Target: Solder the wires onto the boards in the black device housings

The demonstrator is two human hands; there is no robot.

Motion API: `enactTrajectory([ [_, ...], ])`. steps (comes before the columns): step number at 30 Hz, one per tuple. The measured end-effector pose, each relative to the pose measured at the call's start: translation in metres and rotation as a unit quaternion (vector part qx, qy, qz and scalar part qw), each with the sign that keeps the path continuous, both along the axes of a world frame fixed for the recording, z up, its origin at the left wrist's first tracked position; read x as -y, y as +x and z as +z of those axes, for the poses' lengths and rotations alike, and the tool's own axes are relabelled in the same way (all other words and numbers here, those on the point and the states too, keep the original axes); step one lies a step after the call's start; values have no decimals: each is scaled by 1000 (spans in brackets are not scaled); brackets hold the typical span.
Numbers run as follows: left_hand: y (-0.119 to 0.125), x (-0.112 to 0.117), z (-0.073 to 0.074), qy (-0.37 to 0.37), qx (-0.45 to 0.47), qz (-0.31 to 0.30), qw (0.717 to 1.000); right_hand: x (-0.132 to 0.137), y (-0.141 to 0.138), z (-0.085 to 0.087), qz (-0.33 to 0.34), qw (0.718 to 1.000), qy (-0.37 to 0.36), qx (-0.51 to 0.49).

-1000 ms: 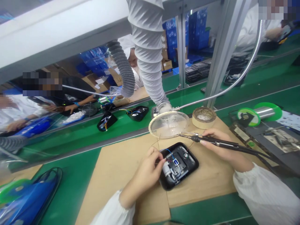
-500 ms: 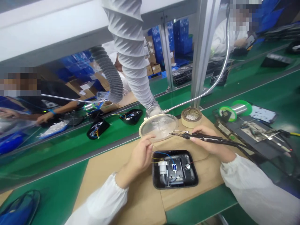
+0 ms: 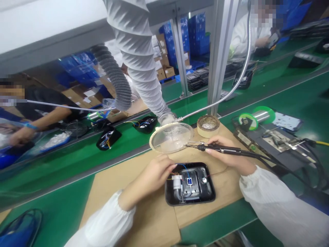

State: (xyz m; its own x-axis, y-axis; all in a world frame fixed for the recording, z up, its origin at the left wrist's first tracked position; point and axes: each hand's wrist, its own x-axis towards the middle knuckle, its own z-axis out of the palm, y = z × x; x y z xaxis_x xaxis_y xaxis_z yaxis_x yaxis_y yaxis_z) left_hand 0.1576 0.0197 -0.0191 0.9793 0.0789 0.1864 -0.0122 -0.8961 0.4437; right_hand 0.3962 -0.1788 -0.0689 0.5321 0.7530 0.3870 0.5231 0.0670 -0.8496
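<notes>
Together at their tips, thumb and forefinger of the left hand [image 3: 153, 175] pinch a thin blue wire [image 3: 185, 167]. Behind them is a clear, round extraction hood [image 3: 164, 137]. Next comes a black, rounded plastic housing [image 3: 207, 192], open side up on brown cardboard [image 3: 136, 219]. Farther right, the right hand [image 3: 233, 162] is closed around a black, pen-shaped soldering iron [image 3: 223, 149], its metal tip near the hood's right rim.
</notes>
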Motion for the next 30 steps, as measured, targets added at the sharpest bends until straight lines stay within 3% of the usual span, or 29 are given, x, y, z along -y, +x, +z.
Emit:
enactTrajectory([
  [7, 5, -1, 10, -32, -31, 10, 999, 0, 0, -2, -1, 1000, -11, -6],
  [16, 8, -8, 29, -10, -60, -35, 998, 1, -2, 5, 1, 1000, -11, -7],
  [24, 28, -3, 14, 1, -46, -17, 999, 0, -3, 5, -2, 1000, -5, -5],
  [30, 24, 10, 3, -2, -95, -21, 995, 1, -2, 2, 9, 1000, -6, -3],
])
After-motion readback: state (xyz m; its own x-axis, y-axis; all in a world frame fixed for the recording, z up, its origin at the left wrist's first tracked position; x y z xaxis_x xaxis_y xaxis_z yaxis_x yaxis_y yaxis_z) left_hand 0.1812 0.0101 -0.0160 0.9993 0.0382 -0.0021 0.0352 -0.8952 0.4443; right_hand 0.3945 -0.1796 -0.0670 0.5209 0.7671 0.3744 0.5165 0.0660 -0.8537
